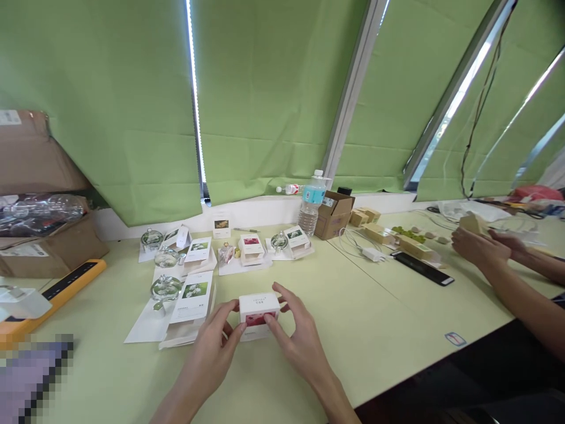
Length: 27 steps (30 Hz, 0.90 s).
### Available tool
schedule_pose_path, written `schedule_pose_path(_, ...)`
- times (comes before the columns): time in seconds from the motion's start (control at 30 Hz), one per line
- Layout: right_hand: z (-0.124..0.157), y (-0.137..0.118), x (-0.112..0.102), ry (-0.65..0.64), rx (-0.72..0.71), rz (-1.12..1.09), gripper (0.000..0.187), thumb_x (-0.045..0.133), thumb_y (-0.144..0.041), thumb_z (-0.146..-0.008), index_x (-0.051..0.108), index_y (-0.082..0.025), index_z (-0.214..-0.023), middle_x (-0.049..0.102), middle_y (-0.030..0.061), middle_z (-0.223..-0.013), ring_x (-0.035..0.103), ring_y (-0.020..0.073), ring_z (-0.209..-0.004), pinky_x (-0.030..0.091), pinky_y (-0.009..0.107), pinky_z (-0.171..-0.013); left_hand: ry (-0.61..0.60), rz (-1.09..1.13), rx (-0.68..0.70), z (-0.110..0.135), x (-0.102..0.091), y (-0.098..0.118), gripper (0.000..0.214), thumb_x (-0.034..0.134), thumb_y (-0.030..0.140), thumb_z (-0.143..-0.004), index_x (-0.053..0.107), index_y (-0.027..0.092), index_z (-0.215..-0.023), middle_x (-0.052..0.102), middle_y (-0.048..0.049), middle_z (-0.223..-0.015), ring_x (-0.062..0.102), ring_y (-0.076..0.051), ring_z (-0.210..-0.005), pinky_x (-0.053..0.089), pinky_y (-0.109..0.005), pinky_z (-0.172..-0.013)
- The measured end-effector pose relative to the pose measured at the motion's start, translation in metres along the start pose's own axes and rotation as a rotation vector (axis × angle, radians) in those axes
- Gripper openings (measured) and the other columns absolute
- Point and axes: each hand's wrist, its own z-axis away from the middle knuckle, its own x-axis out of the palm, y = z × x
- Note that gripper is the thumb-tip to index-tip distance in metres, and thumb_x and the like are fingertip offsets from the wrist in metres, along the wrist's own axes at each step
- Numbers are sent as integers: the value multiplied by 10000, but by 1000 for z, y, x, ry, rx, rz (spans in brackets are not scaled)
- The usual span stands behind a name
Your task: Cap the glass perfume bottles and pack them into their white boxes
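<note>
A small white box with a red picture on its front point(259, 311) stands on the pale green table point(353, 306) right before me. My left hand point(216, 341) grips its left side with thumb and fingers closed on it. My right hand point(296, 330) holds its right side, thumb at the front, fingers over the back corner. Just left of the box lie flat white cards and a similar opened box with a flower picture point(192, 297).
Farther back stand more small picture boxes point(251, 247) and glass jars point(166, 288), a water bottle point(312, 203) and a cardboard box point(334, 213). Another person's hands point(481, 244) work at the right near a black phone point(422, 268). An orange device point(48, 300) lies at left.
</note>
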Motion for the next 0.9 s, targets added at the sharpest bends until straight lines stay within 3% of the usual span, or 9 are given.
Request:
schedule_pose_path(0.13, -12, -9, -13, -46, -64, -6, 402, 544, -307, -892, 537, -256, -1291, 527, 87, -1321, 564, 222, -1049, 527, 325, -808, -7, -11, 3, 0, -1, -1, 415, 412, 477, -921, 457, 233, -1254, 603, -68, -991, 550, -128, -557, 472, -277, -512)
schedule_pose_path(0.33, -34, -22, -30, -326, -9, -29, 431, 618, -283, -832, 576, -253, -1259, 667, 47, -1016, 591, 160, -710, 525, 300, -674, 25, -38, 74, 2, -4, 1, 375, 414, 414, -933, 484, 244, -1259, 591, -74, -1122, 594, -155, -728, 498, -287, -611)
schedule_pose_path(0.5, -49, -29, -36, -478, 43, -158, 196, 627, -306, -816, 679, -228, -988, 686, 14, -855, 602, 163, -680, 501, 259, -593, 48, -35, 91, 3, -4, 4, 373, 426, 407, -930, 492, 238, -1256, 595, -71, -1123, 573, -149, -709, 506, -306, -646)
schedule_pose_path(0.7, -62, -21, -37, -451, 51, -143, 213, 645, -311, -803, 675, -208, -987, 681, 15, -825, 591, 158, -676, 468, 240, -557, 123, -26, 41, 3, -6, 4, 340, 425, 416, -932, 500, 254, -1221, 610, -50, -1076, 553, -143, -669, 497, -307, -645)
schedule_pose_path(0.9, -96, -14, -43, -293, 59, -196, 352, 637, -383, -807, 646, -170, -1087, 649, 24, -768, 550, 140, -602, 437, 232, -491, 25, -258, 145, 4, -5, 4, 266, 346, 346, -969, 583, 253, -1049, 647, -16, -935, 570, -150, -652, 431, -289, -621)
